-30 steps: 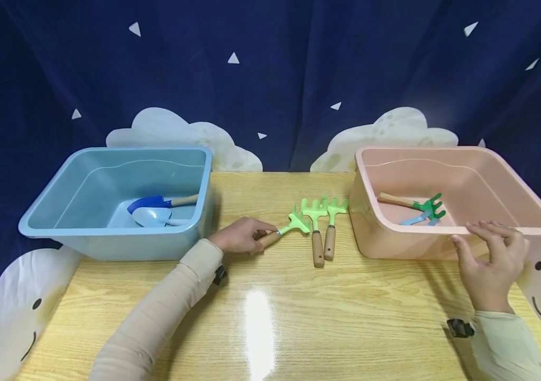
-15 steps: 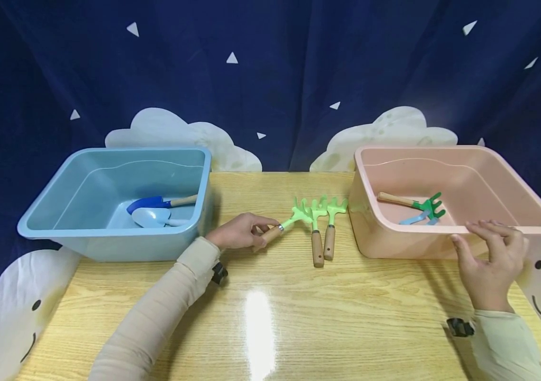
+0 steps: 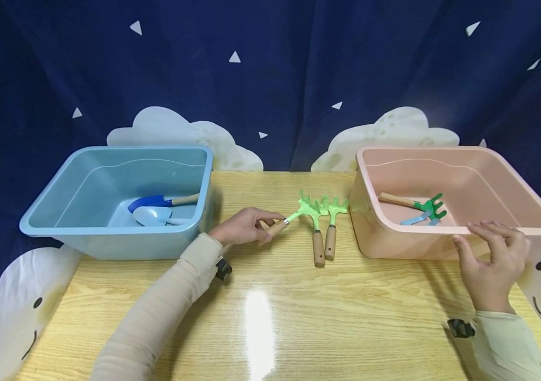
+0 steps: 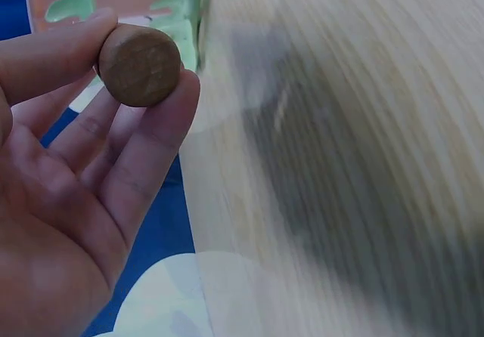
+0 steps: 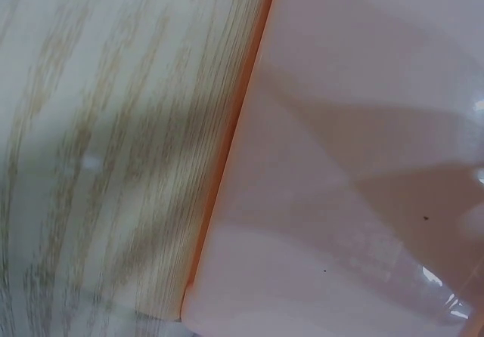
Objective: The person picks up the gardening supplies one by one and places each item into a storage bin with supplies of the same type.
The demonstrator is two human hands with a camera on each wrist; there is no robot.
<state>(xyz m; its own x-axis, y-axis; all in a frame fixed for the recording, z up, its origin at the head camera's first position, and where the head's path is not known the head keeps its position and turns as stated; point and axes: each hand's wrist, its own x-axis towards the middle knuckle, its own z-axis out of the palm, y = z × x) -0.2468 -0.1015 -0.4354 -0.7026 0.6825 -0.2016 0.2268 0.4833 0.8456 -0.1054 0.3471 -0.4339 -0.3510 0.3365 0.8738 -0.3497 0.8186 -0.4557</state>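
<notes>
My left hand [image 3: 244, 226] pinches the wooden handle of a light green hand rake [image 3: 302, 208] between thumb and fingers. The round butt of that handle [image 4: 141, 66] faces the left wrist camera. In the head view, its green head overlaps one of two similar rakes lying at mid-table, a nearer rake [image 3: 318, 246] and a farther rake [image 3: 330, 241]. At the right, my right hand [image 3: 496, 264] rests its fingertips on the front rim of the pink bin [image 3: 418, 233], the thumb close by the outer wall. The right wrist view shows the bin's wall without the hand.
A blue bin [image 3: 122, 241] on the left contains a dark blue trowel [image 3: 148, 202] and a light blue scoop [image 3: 152, 216]. Inside the pink bin lie a dark green rake [image 3: 433, 205] and a light blue tool [image 3: 415, 218]. A dark curtain [image 3: 280, 69] hangs behind the table [image 3: 327, 317].
The left hand has shifted slightly right and away from me, taking the rake along; its head has moved up over the neighbouring rake. The right hand has stayed at the pink rim.
</notes>
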